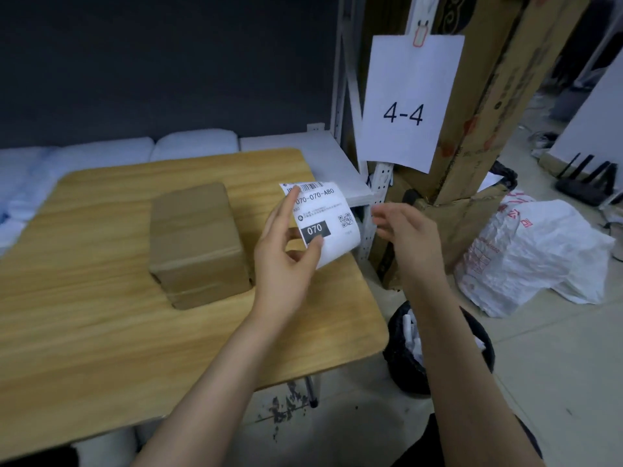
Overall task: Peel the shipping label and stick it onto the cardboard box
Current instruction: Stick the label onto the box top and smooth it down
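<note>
A brown cardboard box (197,239), taped shut, sits on the wooden table (101,332). My left hand (286,261) holds the white shipping label (332,214) in the air to the right of the box, printed face toward me, thumb on its lower part and a finger along its upper left edge. The label curls at its bottom. My right hand (404,230) hovers just right of the label, fingers apart, not touching it.
A black bin (435,352) with white paper scraps stands beside the table's right corner. Behind is a metal shelf rack (340,96) with a "4-4" sign (409,102) and tall cardboard. A white plastic bag (532,257) lies on the floor.
</note>
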